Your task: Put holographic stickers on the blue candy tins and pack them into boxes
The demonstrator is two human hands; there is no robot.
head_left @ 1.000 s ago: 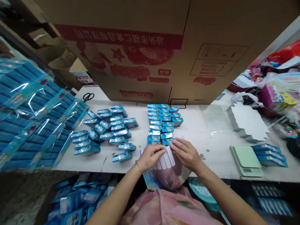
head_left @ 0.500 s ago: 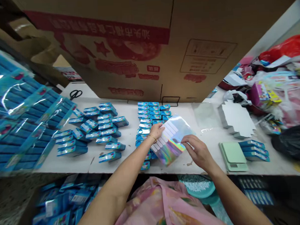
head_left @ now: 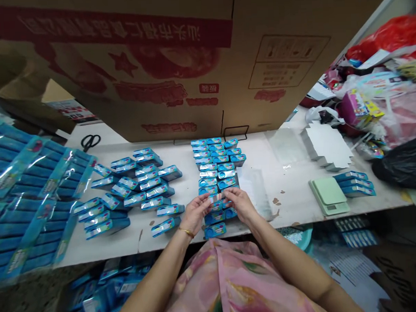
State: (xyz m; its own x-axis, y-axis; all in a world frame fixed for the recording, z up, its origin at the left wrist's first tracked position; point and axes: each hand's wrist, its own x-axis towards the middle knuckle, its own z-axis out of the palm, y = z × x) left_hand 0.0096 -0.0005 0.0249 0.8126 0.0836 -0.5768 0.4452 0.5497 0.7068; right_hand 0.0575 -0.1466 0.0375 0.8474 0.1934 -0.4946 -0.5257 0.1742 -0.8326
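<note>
My left hand (head_left: 196,212), with a bracelet at its wrist, and my right hand (head_left: 242,203) are close together over rows of small blue boxes (head_left: 207,167). Between their pinched fingertips is a small clear sticker (head_left: 216,198), its edges hard to make out. Some boxes under the fingers are partly hidden. Just right of the rows, the translucent sticker sheet (head_left: 255,190) lies on the white table (head_left: 284,171), touched by neither hand.
More blue boxes (head_left: 156,190) stand loosely grouped at left, beside wrapped packs (head_left: 33,191). A large carton (head_left: 190,60) rises behind. Scissors (head_left: 90,142) lie at back left. At right are a green scale (head_left: 328,194), white card stack (head_left: 328,144) and clear film (head_left: 286,143).
The sticker sheet has gone from my left hand to the table, right of the boxes. Both hands have come together low over the rows, and the view has shifted slightly.
</note>
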